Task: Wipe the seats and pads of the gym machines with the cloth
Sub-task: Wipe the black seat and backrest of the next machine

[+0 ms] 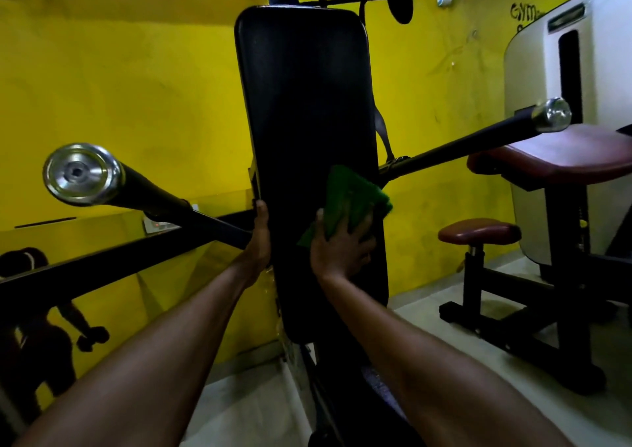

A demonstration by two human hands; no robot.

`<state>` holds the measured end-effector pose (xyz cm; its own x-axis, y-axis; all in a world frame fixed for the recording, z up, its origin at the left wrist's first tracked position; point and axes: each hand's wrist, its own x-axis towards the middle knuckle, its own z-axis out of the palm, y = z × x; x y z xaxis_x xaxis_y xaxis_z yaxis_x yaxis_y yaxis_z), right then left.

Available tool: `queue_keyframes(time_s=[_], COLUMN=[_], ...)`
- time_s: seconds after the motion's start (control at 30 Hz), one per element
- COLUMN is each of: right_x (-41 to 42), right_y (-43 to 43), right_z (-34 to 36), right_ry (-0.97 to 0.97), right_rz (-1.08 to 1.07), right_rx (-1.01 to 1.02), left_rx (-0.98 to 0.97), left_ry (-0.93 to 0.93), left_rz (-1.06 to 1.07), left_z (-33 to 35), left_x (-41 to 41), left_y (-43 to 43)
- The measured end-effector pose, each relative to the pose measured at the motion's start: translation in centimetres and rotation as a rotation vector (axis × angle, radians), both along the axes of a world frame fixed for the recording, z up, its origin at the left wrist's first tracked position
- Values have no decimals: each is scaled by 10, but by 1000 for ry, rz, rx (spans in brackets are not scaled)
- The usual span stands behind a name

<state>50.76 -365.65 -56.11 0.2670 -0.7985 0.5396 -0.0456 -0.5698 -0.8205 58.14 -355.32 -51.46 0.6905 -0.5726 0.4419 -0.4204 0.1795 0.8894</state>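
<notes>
A long black back pad (307,111) of an incline bench rises in front of me, tilted away. My right hand (338,245) presses a green cloth (354,200) flat against the pad's lower right part, near its right edge. My left hand (258,238) grips the pad's left edge at about the same height. The bench's lower seat is hidden in shadow beneath my forearms.
A barbell (83,174) lies across behind the pad, its chrome ends sticking out left and right (554,115). A machine with maroon pads (561,156) and a small maroon seat (478,231) stands at the right. Yellow wall behind; a mirror at lower left.
</notes>
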Motion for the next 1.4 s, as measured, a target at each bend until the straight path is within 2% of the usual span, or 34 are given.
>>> queue_keyframes(time_s=[0.07,0.1,0.13,0.23,0.33,0.4,0.43,0.53,0.57,0.6,0.7,0.83,0.87,0.9,0.93,1.07,1.13,1.2,1.27,1.33,1.37,1.4], right_x=[6,9,10,5,0,-4,-4,4,6,8,6,3,3,4,6,10,3,-5,-7,-6,-6,-5], right_y=[18,17,10,-14,-28,-21,-13,12,9,0,-26,-31,-22,-11,1,-3,-37,-65,-72,-57,-44,-30], right_z=[-21,-29,-31,-16,11,25,26,0,-5,-6,8,40,46,49,48,28,29,36,50,69,77,81], right_ry=[84,91,60,-60,-169,-146,-88,72,74,49,-22,-191,-182,-155,-117,-14,1,-41,-144,-146,-116,-84], right_rz=[11,28,28,-35,6,-5,-8,-11,-8,-9,-82,-69,-60,-63,-73,-60,-101,-144,-152,-120,-107,-108], right_rx=[-406,-519,-528,-261,111,209,111,-598,-714,-738,-538,4,85,73,-35,-738,-852,-735,-402,-69,-30,-114], left_rx=[7,4,-5,-82,-144,-153,-149,-111,-101,-104,-154,-212,-227,-231,-229,-210,-190,-194,-192,-116,-86,-72], left_ry=[53,93,121,90,93,149,191,259,283,292,298,246,232,227,228,258,267,238,207,154,120,113], left_rz=[-46,-46,-48,11,39,-13,-11,-10,-53,-85,-92,-31,-3,-5,-16,-75,-75,-32,-13,80,119,119], left_z=[10,16,23,36,56,64,66,65,64,63,66,70,70,69,68,63,63,65,65,65,66,66], left_x=[-33,-34,-36,-30,-24,-15,-8,3,6,6,9,2,1,2,3,11,13,11,18,22,22,18], left_y=[14,18,19,10,-3,-9,-9,-4,-2,-1,-4,-17,-20,-22,-24,-21,-23,-23,-24,-24,-25,-25])
